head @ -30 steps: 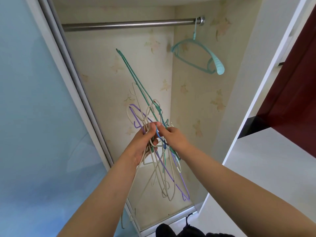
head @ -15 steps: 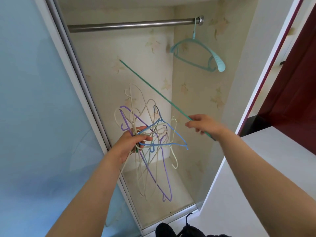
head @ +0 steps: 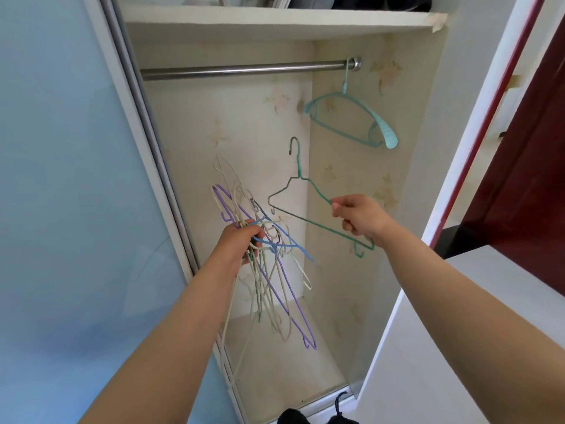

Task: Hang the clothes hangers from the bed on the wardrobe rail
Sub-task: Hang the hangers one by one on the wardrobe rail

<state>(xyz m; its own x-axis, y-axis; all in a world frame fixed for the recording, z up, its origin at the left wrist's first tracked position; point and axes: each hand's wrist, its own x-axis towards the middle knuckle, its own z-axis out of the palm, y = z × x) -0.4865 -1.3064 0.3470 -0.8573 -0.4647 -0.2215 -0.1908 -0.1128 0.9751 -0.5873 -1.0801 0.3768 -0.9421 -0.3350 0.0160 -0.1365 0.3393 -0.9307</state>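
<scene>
Left hand [head: 241, 240] grips a bundle of hangers [head: 269, 270], hanging low. Right hand [head: 359, 218] pinches one green wire hanger [head: 305, 209], hook upward, directly below the rail [head: 244, 71], which runs left–right above.

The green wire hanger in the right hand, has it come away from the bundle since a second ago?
Yes. The green wire hanger, pinched by the right hand, is now free of the bundle of hangers, held out rightward below the wardrobe rail.
</scene>
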